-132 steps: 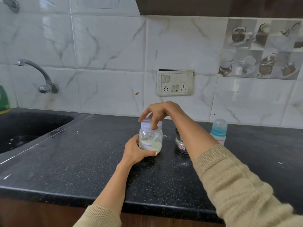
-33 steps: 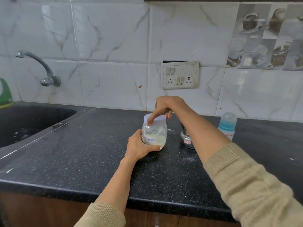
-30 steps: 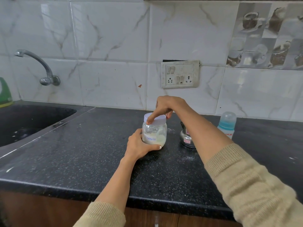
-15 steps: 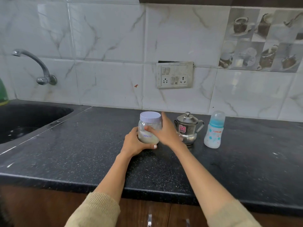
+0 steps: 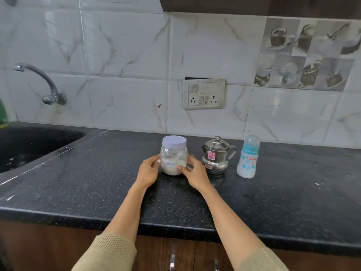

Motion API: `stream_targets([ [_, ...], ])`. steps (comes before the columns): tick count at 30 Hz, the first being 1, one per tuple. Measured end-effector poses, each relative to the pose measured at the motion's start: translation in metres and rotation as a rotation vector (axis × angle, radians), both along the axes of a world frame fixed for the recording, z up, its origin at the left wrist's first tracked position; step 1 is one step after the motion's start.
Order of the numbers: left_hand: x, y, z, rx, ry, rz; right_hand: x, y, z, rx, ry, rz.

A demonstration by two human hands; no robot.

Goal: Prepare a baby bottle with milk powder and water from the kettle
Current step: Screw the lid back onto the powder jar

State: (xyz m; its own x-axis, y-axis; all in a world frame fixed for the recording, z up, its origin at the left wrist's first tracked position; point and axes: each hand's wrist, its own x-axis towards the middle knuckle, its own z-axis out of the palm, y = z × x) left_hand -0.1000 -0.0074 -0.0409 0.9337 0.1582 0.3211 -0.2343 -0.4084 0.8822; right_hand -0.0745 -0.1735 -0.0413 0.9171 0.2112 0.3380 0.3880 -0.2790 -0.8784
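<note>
One milk-powder jar (image 5: 173, 155), one steel kettle (image 5: 215, 155), one baby bottle (image 5: 248, 157) on the counter (image 5: 78, 182). Jar at 12 o'clock: lavender lid on, powder low. Left hand (image 5: 147, 171) and right hand (image 5: 194, 171) grasp it; kettle, bottle at 3.

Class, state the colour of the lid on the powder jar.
Pale lilac lid, seen best in the head view.

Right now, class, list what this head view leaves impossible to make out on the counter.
- Jar label: partly covered by the left hand and right hand.
- Kettle contents: lid shut, metal walls opaque.
- Baby bottle fill level: too small and pale to tell.
- Green object by the sink: cut off by the left edge.
</note>
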Motion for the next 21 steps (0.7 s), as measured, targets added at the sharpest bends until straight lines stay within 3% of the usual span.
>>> stream_targets([
  [21, 0.037, 0.005, 0.001, -0.035, -0.019, 0.141, 0.042, 0.014, 0.004, -0.076, 0.045, -0.017],
])
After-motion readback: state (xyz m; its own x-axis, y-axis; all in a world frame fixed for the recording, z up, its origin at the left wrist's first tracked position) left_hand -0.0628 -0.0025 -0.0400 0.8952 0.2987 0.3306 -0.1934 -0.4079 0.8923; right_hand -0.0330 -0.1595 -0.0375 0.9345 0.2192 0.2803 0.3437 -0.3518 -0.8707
